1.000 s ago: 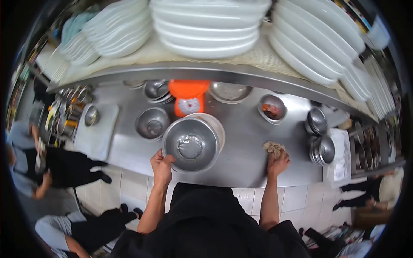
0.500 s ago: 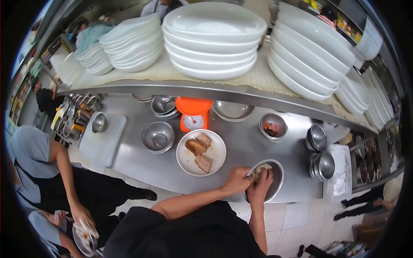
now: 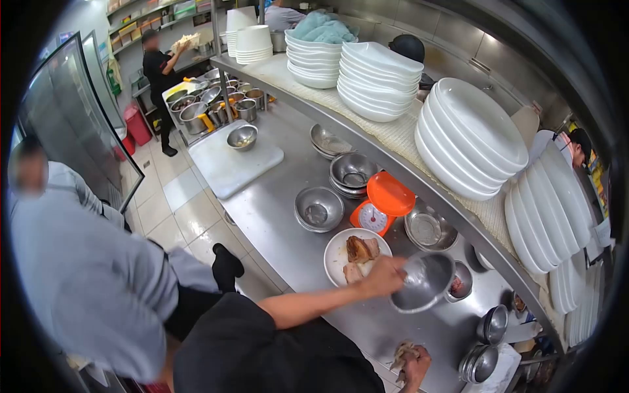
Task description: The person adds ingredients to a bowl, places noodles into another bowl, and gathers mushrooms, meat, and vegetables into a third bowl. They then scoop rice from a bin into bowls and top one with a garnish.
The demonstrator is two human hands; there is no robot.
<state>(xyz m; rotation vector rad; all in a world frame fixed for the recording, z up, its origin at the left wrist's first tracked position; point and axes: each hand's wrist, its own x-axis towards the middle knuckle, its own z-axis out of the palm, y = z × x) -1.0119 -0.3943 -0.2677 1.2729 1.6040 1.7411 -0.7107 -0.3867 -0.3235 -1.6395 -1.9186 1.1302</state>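
Steel bowl [image 3: 424, 283] held over worktop [image 3: 275, 196], left hand [image 3: 385, 278] pinching its rim, fingers blurred. Right hand [image 3: 417, 368], at bowl's six o'clock, bunched around crumpled cloth [image 3: 402, 354]. White plate [image 3: 333, 263] with meat pieces [image 3: 358, 250] sits at bowl's ten o'clock; orange scale [image 3: 373, 219] at plate's one. Stacked bowls [image 3: 493, 325] at bowl's four. Co-worker in grey [image 3: 98, 262] at nine.

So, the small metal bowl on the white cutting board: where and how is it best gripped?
Probably by the near rim of the small metal bowl, from above, thumb outside and fingers just inside. It stands upright and open, its contents low; the white cutting board is bare on that side, while pots crowd the far side.
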